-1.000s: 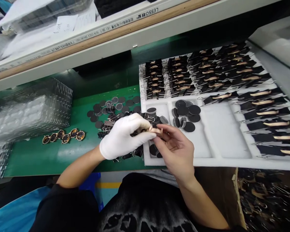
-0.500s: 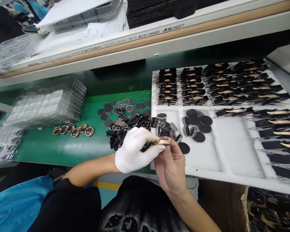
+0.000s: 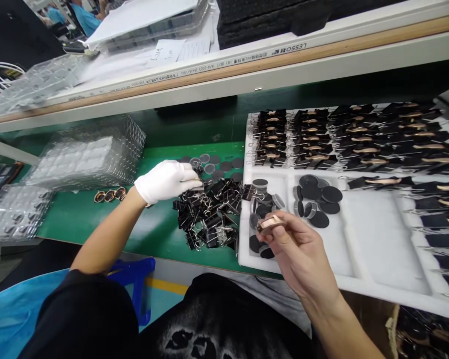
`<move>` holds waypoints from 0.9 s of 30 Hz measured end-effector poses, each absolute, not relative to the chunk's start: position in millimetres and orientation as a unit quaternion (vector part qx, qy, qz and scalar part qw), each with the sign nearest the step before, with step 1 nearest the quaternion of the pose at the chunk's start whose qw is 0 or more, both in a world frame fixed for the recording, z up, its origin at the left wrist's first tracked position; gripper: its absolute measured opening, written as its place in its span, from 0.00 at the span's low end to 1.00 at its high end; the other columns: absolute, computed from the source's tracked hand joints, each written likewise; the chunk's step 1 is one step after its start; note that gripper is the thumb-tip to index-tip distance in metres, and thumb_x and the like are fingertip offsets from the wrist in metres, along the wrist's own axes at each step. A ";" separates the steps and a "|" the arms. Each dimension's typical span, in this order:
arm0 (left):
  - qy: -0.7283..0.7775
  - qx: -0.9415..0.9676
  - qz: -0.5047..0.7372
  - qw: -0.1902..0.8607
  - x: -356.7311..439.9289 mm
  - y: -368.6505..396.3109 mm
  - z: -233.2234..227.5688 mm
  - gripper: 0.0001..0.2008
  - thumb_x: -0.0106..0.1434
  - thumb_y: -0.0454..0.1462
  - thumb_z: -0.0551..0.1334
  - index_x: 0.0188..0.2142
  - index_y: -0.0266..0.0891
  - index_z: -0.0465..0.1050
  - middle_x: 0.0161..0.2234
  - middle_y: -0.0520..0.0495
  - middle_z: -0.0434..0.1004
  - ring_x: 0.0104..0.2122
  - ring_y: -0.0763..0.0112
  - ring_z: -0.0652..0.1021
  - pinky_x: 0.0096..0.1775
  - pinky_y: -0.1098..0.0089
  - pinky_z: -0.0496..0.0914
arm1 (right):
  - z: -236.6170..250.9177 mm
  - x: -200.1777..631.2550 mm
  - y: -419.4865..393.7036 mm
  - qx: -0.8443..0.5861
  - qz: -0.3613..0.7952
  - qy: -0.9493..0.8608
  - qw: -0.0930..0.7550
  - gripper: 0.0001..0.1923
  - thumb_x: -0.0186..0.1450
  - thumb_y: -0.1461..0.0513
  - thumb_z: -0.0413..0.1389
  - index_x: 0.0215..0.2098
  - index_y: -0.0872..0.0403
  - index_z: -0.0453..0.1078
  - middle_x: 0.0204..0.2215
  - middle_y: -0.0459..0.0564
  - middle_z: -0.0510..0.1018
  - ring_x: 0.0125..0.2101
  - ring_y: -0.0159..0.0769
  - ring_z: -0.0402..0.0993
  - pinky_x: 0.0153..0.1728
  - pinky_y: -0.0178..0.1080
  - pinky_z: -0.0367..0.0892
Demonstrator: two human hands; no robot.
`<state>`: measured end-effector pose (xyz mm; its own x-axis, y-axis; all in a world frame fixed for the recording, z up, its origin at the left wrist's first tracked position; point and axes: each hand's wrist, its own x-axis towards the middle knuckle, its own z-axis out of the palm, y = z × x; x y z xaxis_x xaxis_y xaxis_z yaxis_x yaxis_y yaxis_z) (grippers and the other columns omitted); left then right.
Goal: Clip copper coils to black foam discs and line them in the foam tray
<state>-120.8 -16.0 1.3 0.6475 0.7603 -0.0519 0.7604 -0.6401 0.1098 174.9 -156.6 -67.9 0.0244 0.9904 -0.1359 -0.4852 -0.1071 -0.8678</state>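
Observation:
My left hand (image 3: 166,182), in a white glove, reaches over the near edge of the round discs. Its fingers are stretched out, their tips at a greyish binder clip (image 3: 198,188) on the heap; no firm hold shows. Black binder clips (image 3: 213,214) with silver wire handles lie heaped just right of and below it. My right hand (image 3: 297,244), bare, pinches a rose-gold watch case (image 3: 270,224) by its edge between thumb and fingers. The watch case is held above the left part of the white tray (image 3: 381,244). My fingers cover part of it.
Grey discs (image 3: 226,166) lie behind the clips; black-faced discs (image 3: 318,192) fill part of the tray. Clipped gold pieces (image 3: 310,137) stand in rows at its back and right. Watch cases (image 3: 110,194) and stacked clear trays (image 3: 86,159) are at left. A shelf edge (image 3: 209,75) overhangs the bench.
My hands have parted. The left has let go of the watch case and moved left and up to the clips and discs; the right keeps the watch case, slightly further right.

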 end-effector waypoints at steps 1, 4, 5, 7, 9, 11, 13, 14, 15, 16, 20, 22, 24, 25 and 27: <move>0.440 0.893 0.060 0.066 -116.7 -19.1 0.7 0.18 0.71 0.47 0.58 0.32 0.41 0.80 0.31 0.48 0.80 0.31 0.70 0.77 0.36 0.69 0.66 | -66.6 173.3 -155.5 -0.391 0.641 -0.330 0.572 0.08 0.65 0.55 0.70 0.42 0.46 0.82 0.34 0.48 0.83 0.30 0.35 0.76 0.30 0.38 0.75; 0.512 0.803 0.240 0.188 -90.1 -39.2 2.7 0.17 0.69 0.47 0.60 0.31 0.39 0.76 0.26 0.50 0.77 0.24 0.74 0.75 0.29 0.72 0.67 | -61.0 164.2 -150.0 -0.351 0.677 -0.379 0.525 0.05 0.67 0.57 0.68 0.42 0.47 0.82 0.40 0.50 0.82 0.26 0.30 0.71 0.25 0.36 0.70; 0.518 0.768 0.272 0.261 -78.7 -47.7 3.9 0.16 0.69 0.48 0.61 0.32 0.39 0.75 0.24 0.51 0.76 0.21 0.75 0.73 0.26 0.73 0.66 | -59.0 160.7 -147.7 -0.342 0.680 -0.395 0.514 0.05 0.68 0.57 0.67 0.41 0.47 0.82 0.42 0.50 0.82 0.26 0.30 0.71 0.24 0.36 0.69; 0.508 0.719 0.278 0.383 -57.3 -63.7 5.9 0.15 0.69 0.48 0.61 0.36 0.39 0.72 0.21 0.54 0.74 0.17 0.77 0.72 0.22 0.74 0.65 | -55.3 155.7 -142.8 -0.327 0.678 -0.419 0.508 0.04 0.68 0.57 0.67 0.41 0.46 0.82 0.40 0.50 0.82 0.26 0.31 0.70 0.26 0.38 0.70; 0.498 0.730 0.256 0.393 -42.6 -74.7 7.6 0.13 0.69 0.47 0.61 0.36 0.40 0.71 0.21 0.55 0.73 0.17 0.77 0.72 0.23 0.75 0.65 | -52.1 156.0 -139.0 -0.316 0.675 -0.425 0.514 0.04 0.68 0.57 0.67 0.41 0.45 0.82 0.35 0.47 0.81 0.25 0.30 0.69 0.27 0.38 0.71; 0.473 0.791 0.239 0.305 -37.0 -78.7 9.8 0.13 0.70 0.45 0.59 0.31 0.40 0.69 0.21 0.55 0.70 0.19 0.78 0.70 0.25 0.74 0.63 | -48.4 162.5 -137.0 -0.313 0.672 -0.426 0.518 0.05 0.67 0.59 0.68 0.41 0.44 0.82 0.35 0.46 0.80 0.24 0.28 0.69 0.25 0.35 0.70; 0.408 0.857 0.207 0.237 -37.8 -77.0 13.5 0.16 0.71 0.42 0.55 0.26 0.40 0.64 0.20 0.56 0.64 0.19 0.78 0.64 0.25 0.73 0.59 | -43.5 173.1 -136.0 -0.319 0.671 -0.448 0.496 0.04 0.67 0.60 0.68 0.41 0.45 0.83 0.38 0.47 0.79 0.26 0.28 0.71 0.23 0.33 0.68; 0.374 0.879 0.179 0.236 -38.7 -75.3 16.0 0.18 0.70 0.41 0.53 0.23 0.40 0.60 0.19 0.56 0.59 0.19 0.78 0.60 0.25 0.72 0.57 | -40.7 178.9 -135.5 -0.323 0.669 -0.467 0.481 0.04 0.67 0.61 0.67 0.40 0.46 0.83 0.39 0.47 0.79 0.27 0.28 0.72 0.23 0.32 0.69; 0.353 0.889 0.145 0.252 -39.1 -73.6 18.6 0.19 0.69 0.42 0.53 0.22 0.40 0.57 0.18 0.56 0.55 0.19 0.78 0.57 0.24 0.71 0.55 | -37.9 184.4 -134.8 -0.327 0.668 -0.484 0.461 0.03 0.67 0.61 0.67 0.40 0.47 0.83 0.39 0.48 0.79 0.29 0.29 0.74 0.24 0.31 0.69; 0.350 0.889 0.110 0.273 -38.6 -72.4 21.1 0.21 0.68 0.43 0.55 0.21 0.40 0.54 0.17 0.57 0.51 0.19 0.78 0.54 0.23 0.71 0.53 | -35.1 189.3 -133.9 -0.332 0.669 -0.498 0.441 0.02 0.67 0.61 0.67 0.39 0.48 0.83 0.39 0.49 0.79 0.30 0.30 0.74 0.24 0.30 0.70; 0.437 0.860 0.049 0.259 -27.9 -73.9 27.2 0.30 0.60 0.54 0.63 0.18 0.40 0.50 0.15 0.57 0.47 0.19 0.78 0.50 0.21 0.70 0.47 | -27.2 201.8 -130.5 -0.360 0.655 -0.526 0.406 0.02 0.67 0.61 0.67 0.38 0.50 0.83 0.40 0.50 0.80 0.34 0.32 0.76 0.27 0.29 0.71; 0.445 0.866 0.055 0.219 -22.0 -76.8 27.5 0.31 0.59 0.58 0.63 0.17 0.40 0.52 0.14 0.57 0.48 0.18 0.78 0.51 0.22 0.70 0.48 | -24.9 205.1 -130.7 -0.369 0.640 -0.538 0.407 0.02 0.67 0.61 0.67 0.39 0.49 0.83 0.40 0.49 0.80 0.36 0.32 0.77 0.30 0.29 0.73; 0.426 0.884 0.060 0.181 -18.3 -79.9 26.9 0.31 0.57 0.60 0.63 0.17 0.40 0.54 0.13 0.57 0.51 0.17 0.78 0.52 0.23 0.70 0.49 | -23.2 207.8 -132.0 -0.375 0.631 -0.550 0.399 0.03 0.67 0.61 0.66 0.39 0.48 0.83 0.39 0.47 0.80 0.36 0.31 0.77 0.32 0.28 0.73; 0.415 0.892 0.063 0.166 -17.2 -81.3 26.3 0.31 0.56 0.61 0.63 0.17 0.40 0.55 0.13 0.57 0.52 0.17 0.78 0.53 0.23 0.70 0.49 | -22.5 209.0 -132.8 -0.377 0.630 -0.554 0.394 0.03 0.68 0.61 0.66 0.39 0.47 0.83 0.38 0.47 0.79 0.36 0.31 0.77 0.33 0.28 0.74; 0.397 0.903 0.072 0.149 -16.0 -83.8 24.4 0.31 0.56 0.61 0.63 0.17 0.40 0.56 0.13 0.57 0.54 0.16 0.78 0.54 0.22 0.71 0.49 | -21.8 211.0 -134.2 -0.377 0.629 -0.560 0.385 0.03 0.68 0.61 0.66 0.39 0.47 0.83 0.38 0.46 0.79 0.36 0.30 0.78 0.34 0.27 0.74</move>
